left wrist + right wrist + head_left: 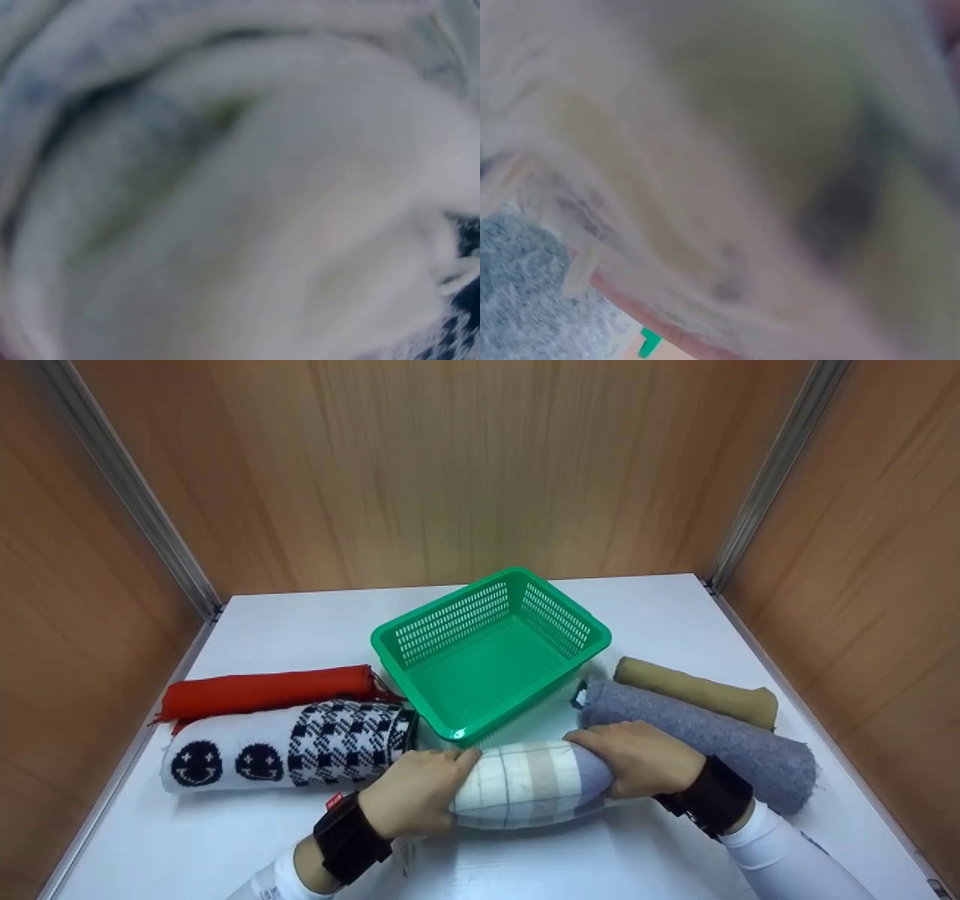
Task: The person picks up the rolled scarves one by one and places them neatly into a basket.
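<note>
A rolled plaid scarf (525,784) in white, beige and lavender lies crosswise between both hands, in front of the green basket. My left hand (416,791) grips its left end, thumb on top. At the other end, my right hand (645,757) holds the roll with the thumb over the lavender part. Close up in the left wrist view, the pale cloth (285,195) of the roll's end is blurred and fills most of the picture. Blurred folds of scarf (652,195) likewise cover the right wrist view. The fingers beneath the roll are mostly hidden.
A green plastic basket (491,660) sits mid-table with nothing in it. To the left lie a rolled red scarf (262,692) and a black-and-white knit scarf (337,742). Rolled grey (697,742) and olive (694,690) scarves lie right. Wooden panels (480,472) enclose the table.
</note>
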`<control>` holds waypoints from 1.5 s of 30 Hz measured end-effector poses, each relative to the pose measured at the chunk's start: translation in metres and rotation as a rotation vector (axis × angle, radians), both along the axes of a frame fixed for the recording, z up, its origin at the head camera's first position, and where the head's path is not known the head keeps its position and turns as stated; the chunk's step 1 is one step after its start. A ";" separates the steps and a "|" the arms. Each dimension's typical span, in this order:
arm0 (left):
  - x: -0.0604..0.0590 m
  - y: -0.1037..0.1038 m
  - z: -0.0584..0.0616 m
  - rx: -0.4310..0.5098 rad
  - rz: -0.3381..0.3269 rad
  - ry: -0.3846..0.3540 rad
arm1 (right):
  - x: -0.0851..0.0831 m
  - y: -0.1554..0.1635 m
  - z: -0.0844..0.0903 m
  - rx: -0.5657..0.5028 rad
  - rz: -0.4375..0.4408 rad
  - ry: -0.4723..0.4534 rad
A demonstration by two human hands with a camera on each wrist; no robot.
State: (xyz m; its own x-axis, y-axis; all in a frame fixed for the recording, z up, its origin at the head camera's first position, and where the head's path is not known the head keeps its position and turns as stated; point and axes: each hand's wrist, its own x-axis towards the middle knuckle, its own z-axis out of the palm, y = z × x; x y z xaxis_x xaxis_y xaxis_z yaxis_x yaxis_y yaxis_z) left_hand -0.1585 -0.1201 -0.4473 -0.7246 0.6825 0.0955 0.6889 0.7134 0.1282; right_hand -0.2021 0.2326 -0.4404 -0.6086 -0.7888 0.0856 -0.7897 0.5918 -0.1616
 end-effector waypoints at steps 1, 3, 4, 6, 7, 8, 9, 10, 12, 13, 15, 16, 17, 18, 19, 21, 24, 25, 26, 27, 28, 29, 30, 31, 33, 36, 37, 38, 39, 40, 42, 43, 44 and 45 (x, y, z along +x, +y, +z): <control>0.000 0.000 0.001 0.000 0.001 0.001 | 0.000 0.000 0.001 0.002 0.000 0.004; 0.001 0.000 0.003 0.000 0.005 0.002 | 0.000 0.000 0.003 0.007 0.000 0.005; 0.002 0.000 0.004 -0.002 0.006 -0.001 | 0.000 0.000 0.004 0.008 -0.001 0.002; 0.002 0.001 0.006 -0.002 0.009 -0.006 | 0.000 0.000 0.006 0.006 -0.002 -0.004; 0.003 0.001 0.007 0.000 0.009 -0.008 | 0.000 0.000 0.007 0.005 -0.003 -0.008; 0.003 0.001 0.009 0.002 0.010 -0.010 | 0.000 0.000 0.008 0.004 -0.005 -0.010; 0.003 0.001 0.010 0.005 0.011 -0.010 | -0.001 0.000 0.009 0.003 -0.007 -0.012; 0.003 0.001 0.011 0.007 0.011 -0.010 | -0.001 0.001 0.010 0.002 -0.008 -0.013; 0.003 0.001 0.014 0.016 0.009 -0.008 | -0.002 0.001 0.012 0.003 -0.011 -0.014; 0.003 0.001 0.015 0.019 0.007 -0.006 | -0.002 0.001 0.013 0.002 -0.011 -0.013; 0.003 0.000 0.017 0.026 0.001 0.002 | -0.003 0.001 0.015 0.002 -0.013 -0.012; 0.002 0.000 0.018 0.029 -0.003 0.004 | -0.003 0.001 0.016 0.003 -0.014 -0.010; 0.002 0.000 0.019 0.032 -0.007 0.008 | -0.004 0.001 0.017 0.002 -0.015 -0.011; 0.002 0.000 0.020 0.033 -0.010 0.011 | -0.004 0.001 0.018 0.002 -0.018 -0.011; 0.002 -0.001 0.021 0.033 -0.010 0.013 | -0.004 0.001 0.019 0.002 -0.019 -0.008; 0.002 -0.001 0.023 0.034 -0.009 0.014 | -0.004 0.000 0.022 0.002 -0.024 -0.016; 0.002 -0.001 0.025 0.028 -0.004 0.011 | -0.005 0.000 0.025 0.001 -0.028 -0.026; 0.002 -0.002 0.026 0.026 -0.003 0.009 | -0.005 0.000 0.026 -0.001 -0.027 -0.028; 0.002 -0.002 0.027 0.025 -0.001 0.008 | -0.005 0.000 0.027 -0.004 -0.024 -0.031; 0.002 -0.002 0.027 0.023 0.000 0.009 | -0.005 0.000 0.028 -0.005 -0.021 -0.026; 0.002 -0.002 0.027 0.020 0.002 0.009 | -0.005 0.000 0.028 -0.008 -0.013 -0.014; 0.002 -0.003 0.028 0.018 0.003 0.010 | -0.005 0.000 0.029 -0.010 -0.008 -0.007; 0.002 -0.003 0.029 0.017 0.003 0.011 | -0.006 0.000 0.029 -0.012 -0.003 0.000; 0.002 -0.003 0.029 0.018 0.003 0.013 | -0.006 0.000 0.030 -0.011 0.001 0.009; 0.002 -0.003 0.031 0.018 0.002 0.019 | -0.006 0.000 0.031 -0.010 0.004 0.021; 0.001 -0.004 0.033 0.018 0.001 0.020 | -0.006 0.000 0.033 -0.012 0.001 0.024; 0.001 -0.004 0.034 0.019 0.003 0.019 | -0.007 0.000 0.034 -0.011 -0.001 0.025; 0.001 -0.004 0.035 0.018 0.004 0.019 | -0.007 0.000 0.035 -0.011 -0.004 0.025; 0.001 -0.004 0.036 0.018 0.005 0.018 | -0.007 0.000 0.036 -0.011 -0.005 0.026; 0.001 -0.003 0.037 0.017 0.007 0.017 | -0.007 0.000 0.037 -0.010 -0.005 0.027; 0.001 -0.003 0.039 0.015 0.010 0.017 | -0.007 0.000 0.038 -0.005 -0.009 0.026; 0.001 -0.003 0.039 0.015 0.012 0.015 | -0.007 0.000 0.039 -0.003 -0.011 0.025; 0.001 -0.003 0.040 0.015 0.014 0.015 | -0.007 0.000 0.040 -0.003 -0.011 0.025; 0.001 -0.003 0.041 0.015 0.016 0.015 | -0.007 0.000 0.041 -0.002 -0.012 0.024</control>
